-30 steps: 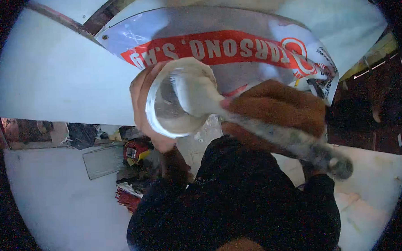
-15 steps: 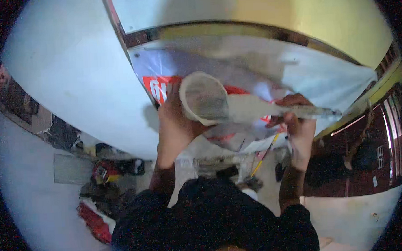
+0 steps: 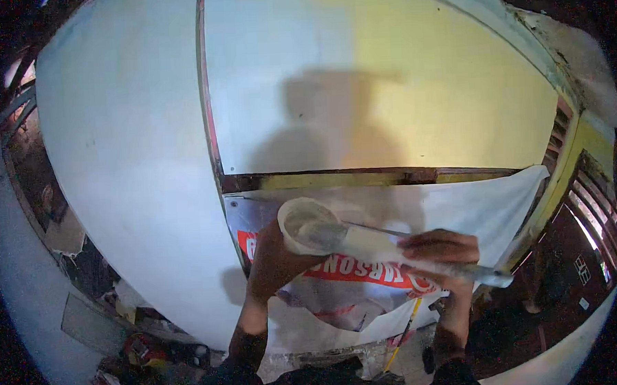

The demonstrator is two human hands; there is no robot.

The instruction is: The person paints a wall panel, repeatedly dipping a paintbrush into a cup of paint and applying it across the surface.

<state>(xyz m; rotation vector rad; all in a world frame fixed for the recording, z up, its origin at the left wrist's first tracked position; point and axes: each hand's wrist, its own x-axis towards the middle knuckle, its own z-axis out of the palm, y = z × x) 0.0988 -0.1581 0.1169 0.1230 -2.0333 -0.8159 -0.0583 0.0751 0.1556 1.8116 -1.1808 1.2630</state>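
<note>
My left hand (image 3: pixel 274 263) is closed around a white cup (image 3: pixel 293 241), tilted so its round mouth and pale inside show. In my right hand (image 3: pixel 440 252) is a paintbrush (image 3: pixel 373 246) with a broad, pale, slightly blurred front part. Its tip lies over or in the cup's mouth, and its whitish handle end sticks out to the right past my fingers. How much the cup contains cannot be made out.
Behind my hands a white, red and purple printed banner (image 3: pixel 460 199) hangs below a dark wooden rail (image 3: pixel 363 178). Above it is a pale blue and yellow wall panel (image 3: pixel 456 103). A yellow pole (image 3: pixel 403 336) leans below. Dark clutter (image 3: pixel 150 347) lies lower left.
My view has tilted up, so more wall shows and both hands sit lower in the picture. The brush tip has moved from the cup's right rim into its mouth area.
</note>
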